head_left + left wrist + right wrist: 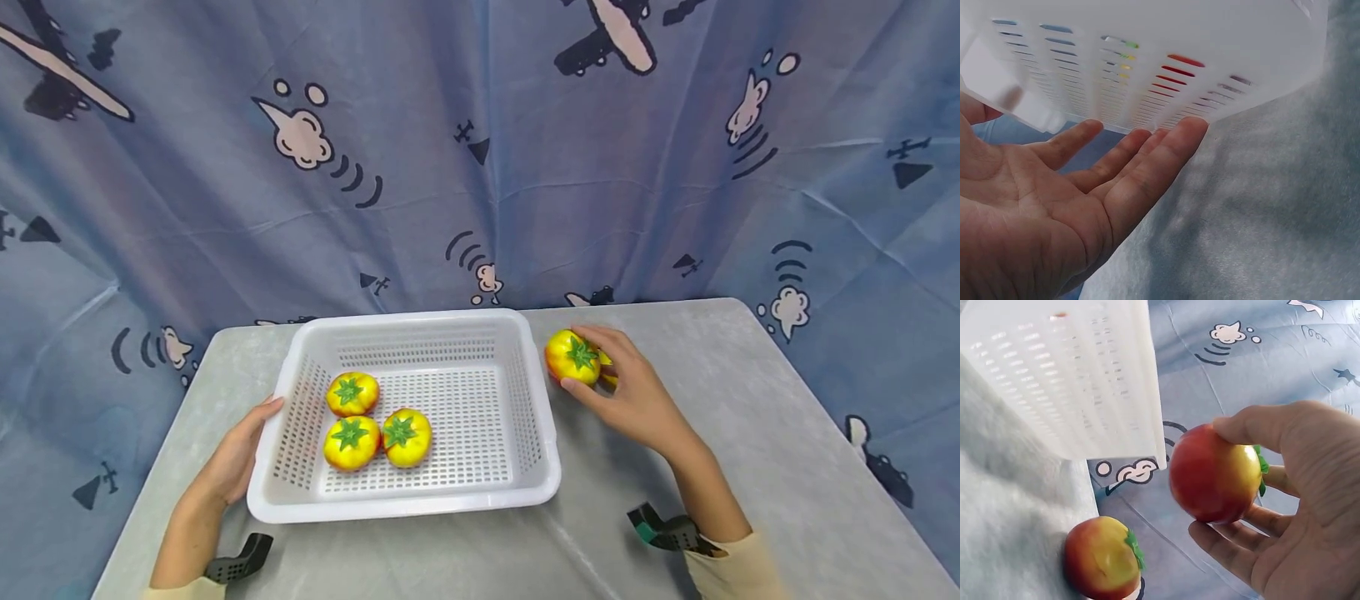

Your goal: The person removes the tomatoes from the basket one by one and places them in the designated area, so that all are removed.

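Note:
My right hand [637, 396] holds a yellow-and-red, tomato-like toy fruit [573, 356] with a green leafy top, just right of the white plastic basket [405, 505]. In the right wrist view the thumb and fingertips pinch that fruit, clear of the table. A second such fruit [1102, 559] sits on the table below; in the head view it is mostly hidden behind the first. My left hand [242, 450] grips the basket's left side, thumb at the rim and fingers against the outer wall [1122, 106]. Inside the basket, three similar fruits [351, 443] cluster toward the left.
A grey table [757, 467] carries the basket, its far edge close behind. Beyond it hangs a blue curtain [420, 150] printed with planes and clouds. A dark strap-on camera mount [667, 529] sits at the right wrist, another [240, 560] at the left.

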A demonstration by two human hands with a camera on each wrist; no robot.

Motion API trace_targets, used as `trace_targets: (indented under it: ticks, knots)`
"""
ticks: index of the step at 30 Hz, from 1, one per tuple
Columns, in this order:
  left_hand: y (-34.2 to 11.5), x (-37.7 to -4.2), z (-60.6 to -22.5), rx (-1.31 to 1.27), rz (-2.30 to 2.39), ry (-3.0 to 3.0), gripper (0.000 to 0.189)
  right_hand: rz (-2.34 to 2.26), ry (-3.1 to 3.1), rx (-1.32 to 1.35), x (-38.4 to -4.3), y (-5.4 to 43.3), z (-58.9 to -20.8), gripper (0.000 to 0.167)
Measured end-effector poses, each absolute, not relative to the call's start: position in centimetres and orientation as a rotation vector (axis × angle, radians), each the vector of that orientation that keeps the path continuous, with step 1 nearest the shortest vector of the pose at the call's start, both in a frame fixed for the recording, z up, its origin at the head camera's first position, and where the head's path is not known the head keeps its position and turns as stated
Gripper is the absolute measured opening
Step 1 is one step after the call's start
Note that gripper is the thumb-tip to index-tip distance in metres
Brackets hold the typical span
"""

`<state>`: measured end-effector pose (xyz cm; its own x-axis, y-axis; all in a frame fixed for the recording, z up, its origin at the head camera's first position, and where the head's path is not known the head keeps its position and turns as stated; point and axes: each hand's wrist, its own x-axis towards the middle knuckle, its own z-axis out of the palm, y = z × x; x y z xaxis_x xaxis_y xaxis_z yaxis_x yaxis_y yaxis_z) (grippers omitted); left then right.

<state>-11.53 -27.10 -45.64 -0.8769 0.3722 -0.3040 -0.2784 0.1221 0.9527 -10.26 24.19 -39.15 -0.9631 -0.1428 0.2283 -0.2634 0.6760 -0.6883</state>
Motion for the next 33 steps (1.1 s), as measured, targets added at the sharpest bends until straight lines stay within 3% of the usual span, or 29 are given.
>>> trace_targets:
  ticks: [33]
  knots:
    - [-27.3, -11.6, -45.4, 0.120, 1.808, 1.905, 0.071, 1.038, -2.716, 0.170, -11.6, 30.7, -39.8, 0.072]
